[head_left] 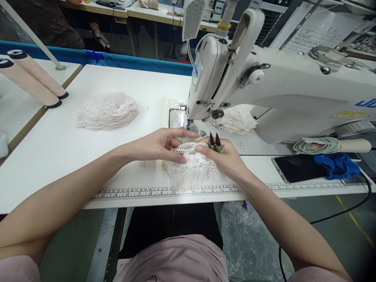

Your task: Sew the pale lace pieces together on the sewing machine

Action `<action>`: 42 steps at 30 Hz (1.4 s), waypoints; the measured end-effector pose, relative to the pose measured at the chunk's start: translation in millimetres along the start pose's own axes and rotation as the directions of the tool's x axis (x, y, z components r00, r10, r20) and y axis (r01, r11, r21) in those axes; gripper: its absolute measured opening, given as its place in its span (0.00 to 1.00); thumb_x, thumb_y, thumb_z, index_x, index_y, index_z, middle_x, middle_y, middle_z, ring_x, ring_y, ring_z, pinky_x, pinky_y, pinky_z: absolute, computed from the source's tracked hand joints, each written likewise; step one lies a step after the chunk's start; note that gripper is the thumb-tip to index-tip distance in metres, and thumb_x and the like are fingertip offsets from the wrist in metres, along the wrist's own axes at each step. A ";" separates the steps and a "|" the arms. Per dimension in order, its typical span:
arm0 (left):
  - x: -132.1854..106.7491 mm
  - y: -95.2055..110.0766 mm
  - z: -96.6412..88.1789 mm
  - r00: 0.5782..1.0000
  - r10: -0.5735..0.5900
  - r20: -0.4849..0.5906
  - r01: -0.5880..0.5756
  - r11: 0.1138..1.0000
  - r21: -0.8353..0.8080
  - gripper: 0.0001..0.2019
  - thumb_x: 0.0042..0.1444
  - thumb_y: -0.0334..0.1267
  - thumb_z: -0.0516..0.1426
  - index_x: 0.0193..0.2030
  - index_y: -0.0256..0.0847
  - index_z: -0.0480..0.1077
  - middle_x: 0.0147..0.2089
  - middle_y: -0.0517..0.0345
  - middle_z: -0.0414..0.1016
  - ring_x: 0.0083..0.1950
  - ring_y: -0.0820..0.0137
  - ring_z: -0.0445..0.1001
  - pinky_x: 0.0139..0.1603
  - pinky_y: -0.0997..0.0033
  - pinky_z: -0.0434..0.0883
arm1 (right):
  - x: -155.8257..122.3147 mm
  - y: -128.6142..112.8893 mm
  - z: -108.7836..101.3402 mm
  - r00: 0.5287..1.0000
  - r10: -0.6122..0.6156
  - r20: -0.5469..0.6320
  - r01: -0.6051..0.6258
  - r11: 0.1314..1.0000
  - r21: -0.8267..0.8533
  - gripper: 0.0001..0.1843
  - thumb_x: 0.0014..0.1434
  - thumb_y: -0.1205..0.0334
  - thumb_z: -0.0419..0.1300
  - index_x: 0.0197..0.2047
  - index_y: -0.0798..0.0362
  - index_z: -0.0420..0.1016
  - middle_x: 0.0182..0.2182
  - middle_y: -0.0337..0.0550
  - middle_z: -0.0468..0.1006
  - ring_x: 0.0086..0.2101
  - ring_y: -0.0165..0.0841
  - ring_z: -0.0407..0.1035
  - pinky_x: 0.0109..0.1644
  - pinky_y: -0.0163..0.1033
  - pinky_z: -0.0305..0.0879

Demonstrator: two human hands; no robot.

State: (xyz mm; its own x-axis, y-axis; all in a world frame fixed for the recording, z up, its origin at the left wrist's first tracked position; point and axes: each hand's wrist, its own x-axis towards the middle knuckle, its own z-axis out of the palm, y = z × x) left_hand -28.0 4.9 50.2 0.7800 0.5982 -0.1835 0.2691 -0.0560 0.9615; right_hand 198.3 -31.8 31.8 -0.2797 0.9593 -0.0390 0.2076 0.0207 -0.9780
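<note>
A piece of white lace (194,168) lies at the table's front edge, just in front of the sewing machine's needle area. My left hand (160,145) grips the lace's upper left edge, thumb on top and index finger stretched toward the needle plate. My right hand (227,156) pinches the lace's upper right edge between thumb and fingers. That same hand also holds green thread snips (215,147), whose dark blades point up and stand apart. The fingertips under the lace are hidden.
The white sewing machine (211,78) rises behind my hands. Stacked lace pieces (108,111) lie left; more lace (237,119) sits under the machine arm. Thread cones (32,78) are far left. At right are a phone (299,169), blue cloth (337,164) and a coiled cord (317,145).
</note>
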 end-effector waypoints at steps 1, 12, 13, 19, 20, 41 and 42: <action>-0.1 0.1 0.1 1.000 -0.002 0.004 0.002 1.000 -0.003 0.34 0.55 0.43 0.64 0.67 0.44 0.58 0.23 0.70 0.54 0.25 0.76 0.54 0.26 0.74 0.54 | 0.1 0.1 0.0 1.000 -0.001 0.000 0.001 1.000 0.004 0.17 0.53 0.46 0.67 0.30 0.52 0.76 0.24 0.34 0.65 0.26 0.26 0.57 0.30 0.36 0.55; 0.2 -0.3 0.3 1.000 -0.016 0.004 0.017 1.000 -0.015 0.34 0.56 0.42 0.64 0.68 0.46 0.58 0.23 0.70 0.56 0.25 0.77 0.54 0.27 0.75 0.56 | -0.2 1.0 -0.4 1.000 -0.009 0.003 0.009 1.000 0.005 0.17 0.53 0.46 0.67 0.29 0.52 0.76 0.23 0.33 0.63 0.25 0.26 0.55 0.29 0.36 0.52; 0.3 -1.2 0.1 1.000 -0.017 0.006 0.017 0.999 -0.031 0.35 0.56 0.42 0.64 0.68 0.46 0.56 0.23 0.70 0.57 0.25 0.77 0.56 0.27 0.75 0.56 | -0.1 0.9 -0.6 1.000 -0.007 -0.002 0.007 1.000 0.003 0.17 0.53 0.46 0.68 0.30 0.52 0.76 0.23 0.32 0.62 0.24 0.25 0.54 0.28 0.36 0.52; 4.5 -9.1 -5.9 0.996 -0.084 -0.036 0.084 0.996 -0.014 0.26 0.57 0.46 0.63 0.61 0.44 0.66 0.29 0.62 0.70 0.32 0.73 0.70 0.34 0.71 0.66 | 0.0 0.8 -4.9 0.999 -0.009 -0.036 0.009 1.000 0.007 0.16 0.54 0.47 0.68 0.31 0.52 0.77 0.19 0.30 0.56 0.21 0.24 0.49 0.25 0.36 0.46; 5.8 -10.7 -7.4 0.994 -0.098 -0.046 0.097 0.995 -0.012 0.21 0.57 0.47 0.63 0.56 0.43 0.71 0.31 0.60 0.73 0.34 0.72 0.72 0.37 0.71 0.68 | -0.1 1.6 -6.3 0.999 -0.007 -0.046 0.007 1.000 0.004 0.16 0.54 0.47 0.68 0.31 0.52 0.78 0.18 0.29 0.54 0.21 0.24 0.48 0.24 0.36 0.45; 14.9 -28.1 -17.4 0.955 -0.191 -0.228 0.165 0.978 -0.130 0.15 0.47 0.38 0.69 0.42 0.42 0.75 0.34 0.61 0.77 0.37 0.72 0.75 0.45 0.67 0.72 | -17.5 22.9 -49.3 0.977 0.085 -0.195 -0.163 0.889 -0.429 0.23 0.55 0.39 0.62 0.34 0.53 0.80 0.24 0.40 0.74 0.21 0.27 0.56 0.24 0.36 0.50; 15.1 -27.4 -16.1 0.955 -0.189 -0.229 0.162 0.978 -0.131 0.13 0.48 0.38 0.68 0.41 0.41 0.75 0.34 0.60 0.77 0.37 0.72 0.75 0.45 0.66 0.72 | -19.0 24.7 -52.1 0.977 0.083 -0.194 -0.165 0.873 -0.458 0.23 0.56 0.40 0.61 0.35 0.53 0.80 0.24 0.40 0.75 0.21 0.27 0.57 0.24 0.36 0.51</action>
State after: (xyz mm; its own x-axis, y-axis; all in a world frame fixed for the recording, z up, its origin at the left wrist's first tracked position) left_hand -32.8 28.4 24.4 0.5649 0.7646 -0.3105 0.3156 0.1475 0.9374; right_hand 257.6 -34.8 19.0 -0.0744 0.9940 -0.0797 0.6572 -0.0112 -0.7537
